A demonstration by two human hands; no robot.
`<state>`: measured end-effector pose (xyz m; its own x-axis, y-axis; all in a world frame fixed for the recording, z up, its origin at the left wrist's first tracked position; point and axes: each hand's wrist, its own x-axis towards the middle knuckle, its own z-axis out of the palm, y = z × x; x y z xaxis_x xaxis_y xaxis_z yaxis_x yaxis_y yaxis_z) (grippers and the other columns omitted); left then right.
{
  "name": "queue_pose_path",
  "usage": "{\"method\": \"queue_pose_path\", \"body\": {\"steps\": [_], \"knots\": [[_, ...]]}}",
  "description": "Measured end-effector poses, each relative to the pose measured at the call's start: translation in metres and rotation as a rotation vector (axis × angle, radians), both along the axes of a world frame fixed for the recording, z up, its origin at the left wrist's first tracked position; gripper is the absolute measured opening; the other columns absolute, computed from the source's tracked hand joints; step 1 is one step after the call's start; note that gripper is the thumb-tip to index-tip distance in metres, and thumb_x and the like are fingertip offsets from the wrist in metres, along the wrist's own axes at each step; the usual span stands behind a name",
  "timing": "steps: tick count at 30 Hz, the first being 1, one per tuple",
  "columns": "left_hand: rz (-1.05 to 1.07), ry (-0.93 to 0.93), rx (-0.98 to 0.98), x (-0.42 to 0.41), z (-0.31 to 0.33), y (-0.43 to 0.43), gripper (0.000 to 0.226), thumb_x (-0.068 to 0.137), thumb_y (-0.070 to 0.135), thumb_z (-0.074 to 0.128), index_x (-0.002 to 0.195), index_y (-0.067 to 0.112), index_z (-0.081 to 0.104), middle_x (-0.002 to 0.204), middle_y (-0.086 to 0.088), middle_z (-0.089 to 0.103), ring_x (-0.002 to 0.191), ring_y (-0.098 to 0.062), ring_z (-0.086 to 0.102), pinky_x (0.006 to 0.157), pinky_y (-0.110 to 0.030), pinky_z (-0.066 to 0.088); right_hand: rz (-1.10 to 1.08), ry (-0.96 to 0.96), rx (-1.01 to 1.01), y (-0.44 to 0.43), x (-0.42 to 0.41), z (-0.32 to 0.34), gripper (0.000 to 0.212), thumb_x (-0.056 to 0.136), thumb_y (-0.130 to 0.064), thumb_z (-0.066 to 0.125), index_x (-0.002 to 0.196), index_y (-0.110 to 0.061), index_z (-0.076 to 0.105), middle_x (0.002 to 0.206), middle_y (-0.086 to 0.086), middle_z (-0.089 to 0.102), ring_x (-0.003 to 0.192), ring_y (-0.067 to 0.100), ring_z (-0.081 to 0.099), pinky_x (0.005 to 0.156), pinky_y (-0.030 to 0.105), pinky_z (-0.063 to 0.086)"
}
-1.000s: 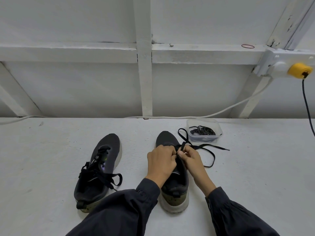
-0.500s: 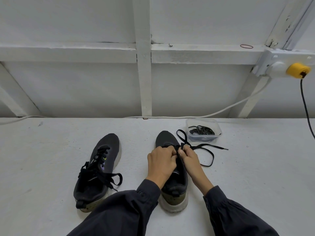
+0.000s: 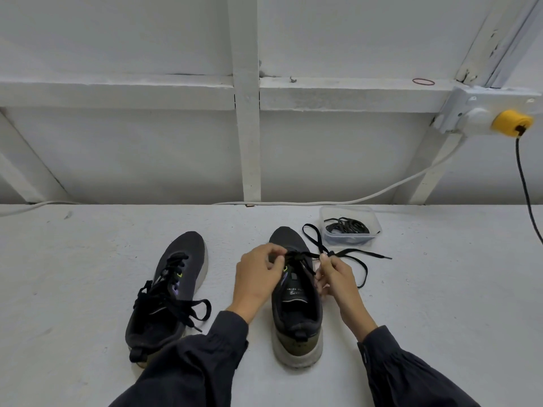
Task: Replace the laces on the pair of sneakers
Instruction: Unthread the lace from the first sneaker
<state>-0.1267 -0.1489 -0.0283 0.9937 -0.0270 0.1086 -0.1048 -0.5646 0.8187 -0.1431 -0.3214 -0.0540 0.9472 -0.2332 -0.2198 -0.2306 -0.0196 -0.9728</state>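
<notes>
Pinching the black lace from both sides, the left hand holds it at the front eyelets of the sneaker standing between the wrists, the right hand just beside. Probably best to pull both ends even and flat before the next 2 eyelets.

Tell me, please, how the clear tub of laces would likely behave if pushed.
The clear tub looks thin-walled and holds only a coil of laces, so it is probably light and would slide on the white surface. Low and wide, it seems unlikely to tip.
</notes>
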Motion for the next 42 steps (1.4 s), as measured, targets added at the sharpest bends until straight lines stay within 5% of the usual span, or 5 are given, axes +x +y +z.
{"method": "queue_pose_path", "body": {"steps": [13, 21, 32, 37, 42], "knots": [[-0.105, -0.03, 0.158, 0.003, -0.013, 0.014, 0.011, 0.087, 0.038, 0.068, 0.094, 0.032, 0.073, 0.097, 0.017, 0.066, 0.093, -0.002, 0.058, 0.079, -0.032, 0.053, -0.013, -0.12, -0.076, 0.033, -0.027, 0.006, 0.011, 0.092, -0.031, 0.064, 0.1, -0.024, 0.068, 0.108, -0.003, 0.063, 0.105, 0.011, 0.059, 0.093, 0.029, 0.047], [-0.166, -0.128, 0.389, 0.013, -0.005, 0.001, 0.016, 0.101, 0.031, 0.044, 0.1, 0.017, 0.052, 0.084, 0.002, 0.065, 0.074, -0.021, 0.06, 0.072, -0.035, 0.048, 0.014, -0.057, -0.076, 0.039, -0.028, 0.002, 0.04, 0.096, -0.03, 0.058, 0.135, -0.02, 0.056, 0.138, -0.006, 0.053, 0.128, 0.01, 0.048, 0.113, 0.036, 0.035], [-0.051, 0.033, -0.033, 0.01, -0.017, 0.01, 0.023, 0.09, 0.047, 0.062, 0.089, 0.024, 0.066, 0.083, 0.011, 0.067, 0.078, -0.007, 0.063, 0.071, -0.02, 0.051, 0.019, -0.019, -0.013, 0.04, -0.029, 0.003, 0.046, 0.096, -0.032, 0.057, 0.14, -0.019, 0.051, 0.144, -0.006, 0.05, 0.131, 0.008, 0.045, 0.112, 0.028, 0.033], [-0.141, -0.097, 0.122, 0.004, -0.022, 0.008, 0.015, 0.095, 0.036, 0.058, 0.089, 0.023, 0.062, 0.087, 0.012, 0.062, 0.081, -0.007, 0.058, 0.072, -0.026, 0.048, 0.031, -0.013, -0.016, 0.039, -0.029, 0.004, 0.045, 0.096, -0.031, 0.058, 0.14, -0.02, 0.052, 0.143, -0.008, 0.049, 0.132, 0.009, 0.045, 0.115, 0.034, 0.033], [-0.042, -0.109, 0.104, 0.016, -0.019, 0.005, 0.018, 0.102, 0.031, 0.046, 0.093, 0.018, 0.054, 0.091, 0.006, 0.06, 0.073, -0.01, 0.063, 0.07, -0.025, 0.049, 0.051, 0.003, 0.007, 0.038, -0.03, 0.006, 0.031, 0.096, -0.029, 0.059, 0.127, -0.03, 0.06, 0.118, -0.025, 0.056, 0.108, -0.01, 0.054, 0.093, 0.01, 0.039]]}}
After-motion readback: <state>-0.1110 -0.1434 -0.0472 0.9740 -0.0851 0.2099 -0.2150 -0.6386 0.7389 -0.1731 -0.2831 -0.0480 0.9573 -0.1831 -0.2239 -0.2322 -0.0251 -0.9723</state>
